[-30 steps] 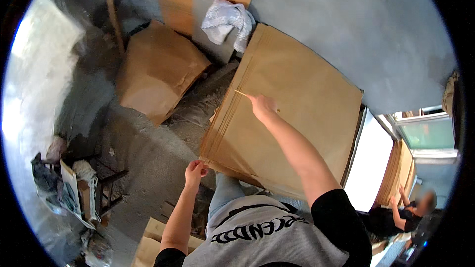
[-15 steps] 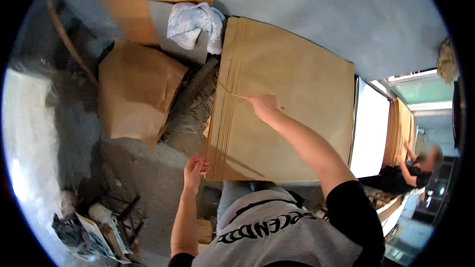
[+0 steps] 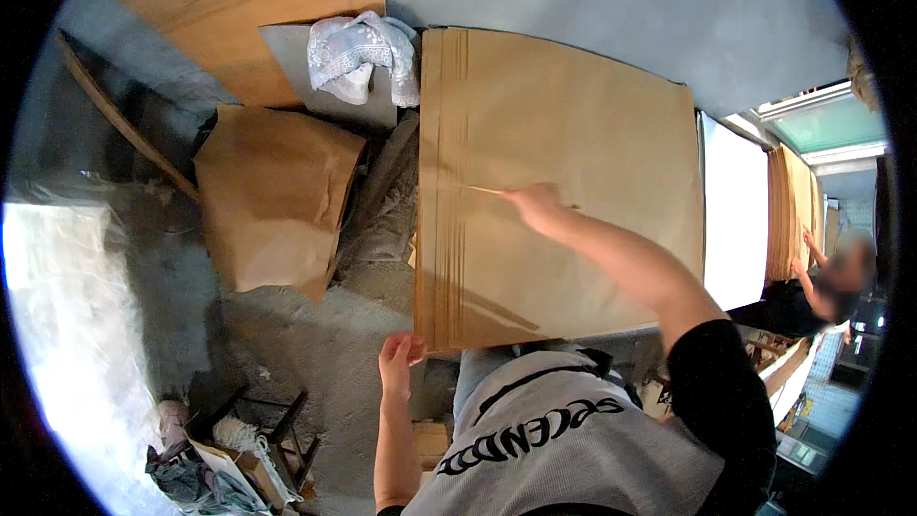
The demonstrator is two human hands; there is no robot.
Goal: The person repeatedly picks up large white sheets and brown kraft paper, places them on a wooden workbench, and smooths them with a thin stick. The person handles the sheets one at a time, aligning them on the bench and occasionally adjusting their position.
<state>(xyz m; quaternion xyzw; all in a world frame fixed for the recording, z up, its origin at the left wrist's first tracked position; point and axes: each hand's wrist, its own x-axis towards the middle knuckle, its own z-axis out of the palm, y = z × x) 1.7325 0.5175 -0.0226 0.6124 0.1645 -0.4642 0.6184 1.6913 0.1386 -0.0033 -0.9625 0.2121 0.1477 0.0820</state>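
Note:
A big stack of brown paper sheets lies in front of me, its left edges fanned in thin steps. My right hand rests on the top sheet and pinches a thin wooden stick that points left toward the fanned edges. My left hand is at the stack's near left corner, fingers curled against the sheet edges. My grey printed shirt fills the lower middle.
Crumpled brown paper lies to the left on the grey floor. A white cloth sits on a grey board, with a wooden panel behind it. A small wooden stool is at lower left. Another person works on paper stacks at right.
The view has swung so the stack sits squarer and more central. My right hand with the stick stays on the top sheet. My left hand remains at the near left corner.

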